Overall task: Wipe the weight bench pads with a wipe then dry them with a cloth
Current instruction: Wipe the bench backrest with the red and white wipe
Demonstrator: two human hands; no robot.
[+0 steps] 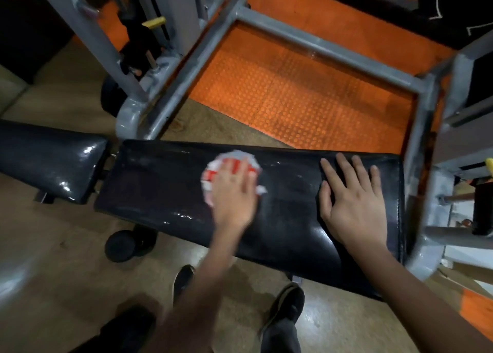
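The bench pad, long, black and glossy, runs across the middle of the view, with streaks of wet sheen on its surface. A white and red wipe lies crumpled on it left of centre, mostly covered by the left hand, whose grip is flat, fingers straight and pressing the wipe down; this hand is blurred and its fingertips are hard to make out. The right hand rests flat on the pad's right part, fingers spread, holding nothing. A second pad sits just beyond the left end, cut off by the frame. The grey steel frame crowds the far edge and right end. Two shoes stand on the floor at the near edge.
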